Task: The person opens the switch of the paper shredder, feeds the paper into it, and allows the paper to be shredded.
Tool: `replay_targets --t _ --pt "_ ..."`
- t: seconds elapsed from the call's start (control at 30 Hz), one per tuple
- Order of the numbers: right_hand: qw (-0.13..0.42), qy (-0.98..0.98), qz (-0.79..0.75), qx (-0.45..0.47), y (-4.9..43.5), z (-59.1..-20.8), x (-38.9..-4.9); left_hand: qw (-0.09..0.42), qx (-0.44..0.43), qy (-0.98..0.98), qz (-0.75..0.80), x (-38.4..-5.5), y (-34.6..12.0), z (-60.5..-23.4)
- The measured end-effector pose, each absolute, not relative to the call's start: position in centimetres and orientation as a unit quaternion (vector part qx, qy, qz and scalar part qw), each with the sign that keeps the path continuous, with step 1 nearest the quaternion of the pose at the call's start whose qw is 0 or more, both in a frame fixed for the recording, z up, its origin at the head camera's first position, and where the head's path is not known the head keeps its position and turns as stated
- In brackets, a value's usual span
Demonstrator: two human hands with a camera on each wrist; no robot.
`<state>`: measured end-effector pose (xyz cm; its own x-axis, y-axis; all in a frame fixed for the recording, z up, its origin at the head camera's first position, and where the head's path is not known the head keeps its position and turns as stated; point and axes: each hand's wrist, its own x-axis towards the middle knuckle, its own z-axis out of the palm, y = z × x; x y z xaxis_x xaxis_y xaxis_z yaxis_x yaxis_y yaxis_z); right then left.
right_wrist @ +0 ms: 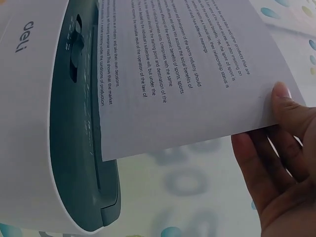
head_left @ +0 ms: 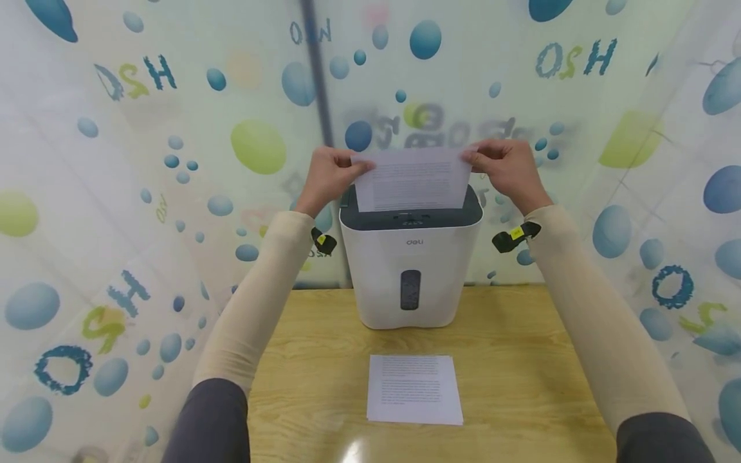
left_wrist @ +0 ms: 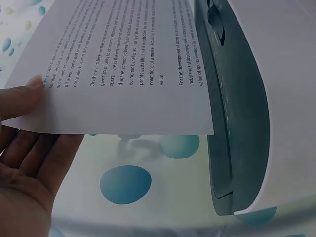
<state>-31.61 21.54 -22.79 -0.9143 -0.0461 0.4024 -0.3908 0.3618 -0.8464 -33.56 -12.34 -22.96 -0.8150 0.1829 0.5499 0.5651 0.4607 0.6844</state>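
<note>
A printed sheet of paper (head_left: 412, 180) stands upright over the dark top of a white paper shredder (head_left: 412, 276), its lower edge at the feed slot. My left hand (head_left: 332, 175) pinches the sheet's upper left corner between thumb and fingers. At the opposite upper corner, my right hand (head_left: 506, 170) pinches it the same way. In the left wrist view the sheet (left_wrist: 128, 74) meets the slot along the dark lid (left_wrist: 247, 113). The right wrist view shows the thumb lying on the printed side of the sheet (right_wrist: 197, 98), fingers behind. Whether the edge has entered the slot, I cannot tell.
A stack of printed paper (head_left: 414, 391) lies on the wooden table (head_left: 521, 373) in front of the shredder. Patterned curtains (head_left: 173, 212) with blue and green dots hang behind the shredder and on both sides.
</note>
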Motion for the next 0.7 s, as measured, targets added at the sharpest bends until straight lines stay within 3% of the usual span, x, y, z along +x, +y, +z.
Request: replay_targets --t 0.7 --pt "0.156 -0.801 0.562 0.135 21.1 -22.8 -36.7 0.201 -0.192 -0.855 -0.437 -37.9 -11.6 -22.4"
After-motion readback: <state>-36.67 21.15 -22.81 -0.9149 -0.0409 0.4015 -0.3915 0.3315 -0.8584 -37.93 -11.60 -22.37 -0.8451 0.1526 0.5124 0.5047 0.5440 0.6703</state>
